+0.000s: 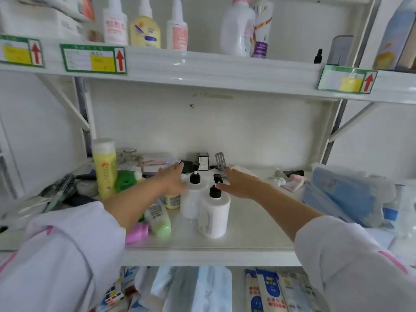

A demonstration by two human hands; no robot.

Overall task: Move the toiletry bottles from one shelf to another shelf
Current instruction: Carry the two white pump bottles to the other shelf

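Two white pump bottles [206, 210] upright mid lower shelf [247, 239]. Left hand [172, 179], right hand [238, 183] both spread, empty, flanking pump heads. Advice: grip bodies, not pumps; lift straight, avoid green tube [158, 219] alongside.

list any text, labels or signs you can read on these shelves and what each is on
No wording is legible.
Shelf-edge tags: red up arrow only; print blurred.
Upper-shelf bottles: labels blurred.
White pump bottles: print too small.
Bottom-shelf packets: blurred.
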